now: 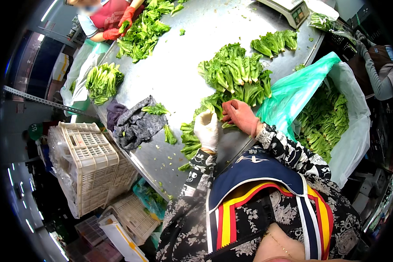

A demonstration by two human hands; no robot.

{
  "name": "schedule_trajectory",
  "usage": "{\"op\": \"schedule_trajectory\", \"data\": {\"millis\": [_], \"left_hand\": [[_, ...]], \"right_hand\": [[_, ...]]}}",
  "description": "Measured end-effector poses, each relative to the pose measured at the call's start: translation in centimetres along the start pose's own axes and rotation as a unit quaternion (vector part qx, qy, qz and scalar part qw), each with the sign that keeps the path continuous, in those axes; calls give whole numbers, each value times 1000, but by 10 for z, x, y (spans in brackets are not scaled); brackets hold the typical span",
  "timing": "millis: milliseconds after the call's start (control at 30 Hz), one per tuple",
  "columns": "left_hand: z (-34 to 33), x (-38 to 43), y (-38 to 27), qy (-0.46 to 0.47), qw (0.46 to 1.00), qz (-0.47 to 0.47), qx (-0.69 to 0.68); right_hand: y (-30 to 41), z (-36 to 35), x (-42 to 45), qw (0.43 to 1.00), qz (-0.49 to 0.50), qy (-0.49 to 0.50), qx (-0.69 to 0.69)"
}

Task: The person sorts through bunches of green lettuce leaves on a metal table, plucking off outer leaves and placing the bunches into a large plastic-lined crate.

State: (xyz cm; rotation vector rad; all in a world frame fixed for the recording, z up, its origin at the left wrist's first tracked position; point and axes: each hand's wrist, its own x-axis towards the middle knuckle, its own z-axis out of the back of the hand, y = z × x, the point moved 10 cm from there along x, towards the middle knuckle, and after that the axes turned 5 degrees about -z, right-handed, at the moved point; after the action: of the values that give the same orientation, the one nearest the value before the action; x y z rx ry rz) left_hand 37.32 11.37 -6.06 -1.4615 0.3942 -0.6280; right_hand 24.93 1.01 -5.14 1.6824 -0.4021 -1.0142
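My left hand (207, 129), in a white glove, has its fingertips pinched on a piece of leafy green lettuce (209, 104). My right hand (240, 116), in a reddish-orange glove, is just to the right with its fingers curled at the same greens. Whether it grips a leaf is hidden. Beyond both hands lies a stacked pile of lettuce heads (237, 70), cut stems towards me. More loose lettuce (189, 140) lies beside and partly behind my left hand.
The metal table (157, 157) bears a dark grey cloth (137, 122), a lettuce bundle (104, 82) and a scale (290, 13). A lettuce-filled plastic bag (355, 121) stands at right, white crates (88, 163) at left. A person in red gloves (127, 16) handles greens across the table.
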Motion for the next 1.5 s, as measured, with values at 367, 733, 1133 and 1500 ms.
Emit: {"op": "schedule_trajectory", "data": {"millis": [367, 733, 1133, 1500], "left_hand": [[-35, -41, -118, 38, 939, -311, 143], [-37, -37, -47, 35, 952, 193, -234], [-20, -24, -47, 31, 968, 150, -200], [9, -17, -59, 7, 941, 92, -325]], "right_hand": [[2, 14, -5, 993, -16, 95, 72], [25, 3, -37, 971, 5, 225, 80], [48, 0, -24, 974, 162, 60, -150], [4, -51, -7, 959, -68, 253, -111]]}}
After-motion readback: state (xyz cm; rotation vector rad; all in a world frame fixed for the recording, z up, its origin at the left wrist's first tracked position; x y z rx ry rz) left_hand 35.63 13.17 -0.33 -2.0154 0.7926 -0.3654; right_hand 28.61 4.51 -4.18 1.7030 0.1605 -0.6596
